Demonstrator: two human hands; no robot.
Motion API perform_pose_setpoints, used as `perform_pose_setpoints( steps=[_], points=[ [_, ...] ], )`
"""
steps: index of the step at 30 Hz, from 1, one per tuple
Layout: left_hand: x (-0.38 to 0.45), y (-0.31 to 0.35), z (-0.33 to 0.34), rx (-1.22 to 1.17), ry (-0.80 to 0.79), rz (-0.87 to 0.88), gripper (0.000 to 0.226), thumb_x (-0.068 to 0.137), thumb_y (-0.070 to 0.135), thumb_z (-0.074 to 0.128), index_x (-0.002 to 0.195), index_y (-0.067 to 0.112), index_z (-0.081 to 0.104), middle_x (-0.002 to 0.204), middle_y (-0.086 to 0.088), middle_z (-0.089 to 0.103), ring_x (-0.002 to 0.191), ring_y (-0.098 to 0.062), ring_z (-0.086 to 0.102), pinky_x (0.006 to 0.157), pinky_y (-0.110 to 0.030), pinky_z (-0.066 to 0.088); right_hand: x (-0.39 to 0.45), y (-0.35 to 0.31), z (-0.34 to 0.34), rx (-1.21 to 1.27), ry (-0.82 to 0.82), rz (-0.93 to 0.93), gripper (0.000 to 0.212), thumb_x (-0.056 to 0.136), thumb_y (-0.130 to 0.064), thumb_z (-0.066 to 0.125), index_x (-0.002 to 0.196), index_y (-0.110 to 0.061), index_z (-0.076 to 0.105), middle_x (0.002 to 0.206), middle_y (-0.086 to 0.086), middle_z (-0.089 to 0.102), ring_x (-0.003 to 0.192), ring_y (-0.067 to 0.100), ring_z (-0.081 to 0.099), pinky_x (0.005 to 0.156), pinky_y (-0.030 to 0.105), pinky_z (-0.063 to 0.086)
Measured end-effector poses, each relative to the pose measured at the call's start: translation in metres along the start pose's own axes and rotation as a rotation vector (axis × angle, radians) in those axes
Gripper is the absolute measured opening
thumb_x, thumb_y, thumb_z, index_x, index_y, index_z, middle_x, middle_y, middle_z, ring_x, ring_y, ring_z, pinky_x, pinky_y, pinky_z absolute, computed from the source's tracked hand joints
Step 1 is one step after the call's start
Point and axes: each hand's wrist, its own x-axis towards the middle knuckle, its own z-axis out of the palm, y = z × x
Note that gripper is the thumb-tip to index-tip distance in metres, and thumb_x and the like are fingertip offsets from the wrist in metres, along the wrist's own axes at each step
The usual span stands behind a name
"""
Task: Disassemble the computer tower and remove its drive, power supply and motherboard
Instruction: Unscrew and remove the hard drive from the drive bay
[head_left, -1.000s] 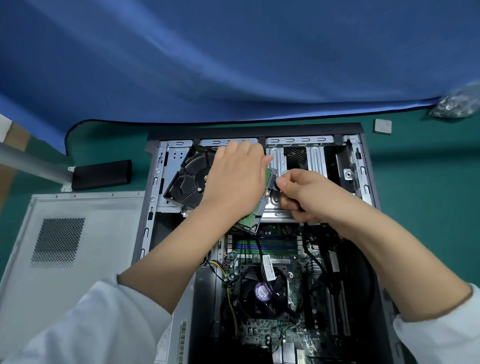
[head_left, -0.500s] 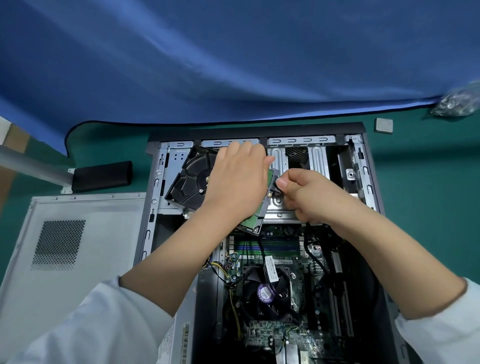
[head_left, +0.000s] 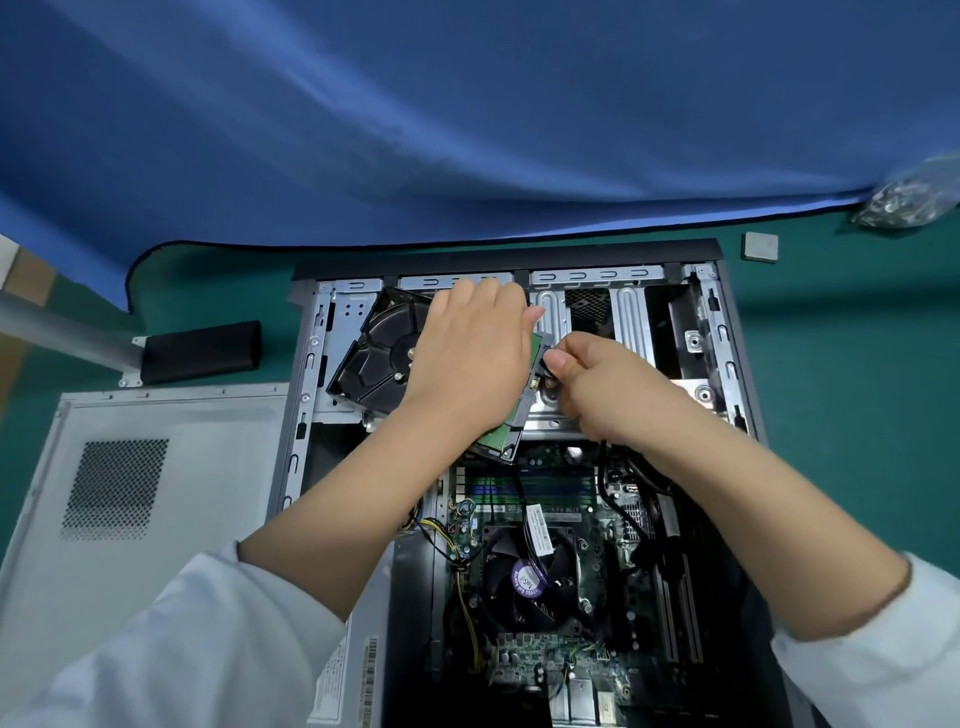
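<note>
Right now the left hand (head_left: 470, 358) lies over the drive (head_left: 379, 358), fingers curled round its far side, holding it tilted up in the top corner of the computer tower (head_left: 737, 395). The right hand (head_left: 597, 384) pinches a small black plug (head_left: 545, 366) at the drive's right edge. Just past that hand is bare silver metal with some open room. Below the hands sits the motherboard (head_left: 613, 499) with its round fan (head_left: 530, 582). Left of the tower, touching its edge, lies the grey side panel (head_left: 156, 493). The green table (head_left: 857, 389) has open room on the right, and a blue cloth (head_left: 467, 114) hangs behind.
</note>
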Motion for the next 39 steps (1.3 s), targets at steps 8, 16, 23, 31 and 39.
perform_pose_setpoints(
  steps=[8, 16, 23, 31, 39],
  points=[
    [0.000, -0.001, 0.000, -0.008, -0.011, -0.003, 0.030, 0.102, 0.034, 0.027, 0.092, 0.015, 0.049, 0.091, -0.002, 0.051, 0.081, -0.017, 0.028, 0.080, -0.031, 0.025, 0.000, -0.001, -0.002, 0.036, -0.011, 0.020, 0.027, 0.101, -0.029, 0.039, 0.081, -0.015, 0.050, 0.060, 0.000, 0.049, 0.049, 0.014, 0.039, 0.054, 0.026, 0.033],
    [0.000, 0.000, -0.002, -0.017, -0.031, 0.000, 0.030, 0.102, 0.034, 0.027, 0.092, 0.015, 0.048, 0.090, 0.000, 0.048, 0.083, -0.017, 0.029, 0.082, -0.032, 0.025, 0.003, -0.006, -0.027, 0.199, -0.241, 0.131, 0.027, 0.101, -0.030, 0.040, 0.079, -0.018, 0.048, 0.040, -0.011, 0.041, 0.031, 0.006, 0.026, 0.032, 0.013, 0.019],
    [-0.001, 0.000, -0.001, 0.003, -0.015, -0.002, 0.028, 0.102, 0.034, 0.027, 0.091, 0.017, 0.045, 0.091, -0.001, 0.048, 0.081, -0.016, 0.026, 0.078, -0.030, 0.022, -0.002, 0.003, -0.002, 0.166, -0.035, 0.054, 0.028, 0.101, -0.031, 0.039, 0.078, -0.018, 0.048, 0.056, -0.003, 0.045, 0.037, 0.006, 0.037, 0.039, 0.018, 0.029],
    [-0.001, 0.001, -0.002, 0.015, -0.019, 0.001, 0.031, 0.102, 0.035, 0.027, 0.094, 0.015, 0.049, 0.095, -0.003, 0.052, 0.088, -0.022, 0.039, 0.080, -0.032, 0.024, -0.009, 0.008, -0.014, -0.548, 0.011, -0.263, 0.023, 0.098, -0.044, 0.041, 0.100, -0.021, 0.043, 0.060, -0.014, 0.049, 0.057, 0.002, 0.044, 0.049, 0.029, 0.031],
    [0.001, 0.000, 0.000, -0.004, -0.019, 0.001, 0.029, 0.102, 0.035, 0.026, 0.092, 0.017, 0.047, 0.094, -0.002, 0.051, 0.083, -0.017, 0.028, 0.079, -0.030, 0.022, -0.010, 0.017, -0.001, -0.632, 0.229, -0.310, 0.016, 0.095, -0.021, 0.046, 0.110, -0.020, 0.040, 0.062, -0.015, 0.045, 0.050, 0.013, 0.036, 0.043, 0.026, 0.022]
  ],
)
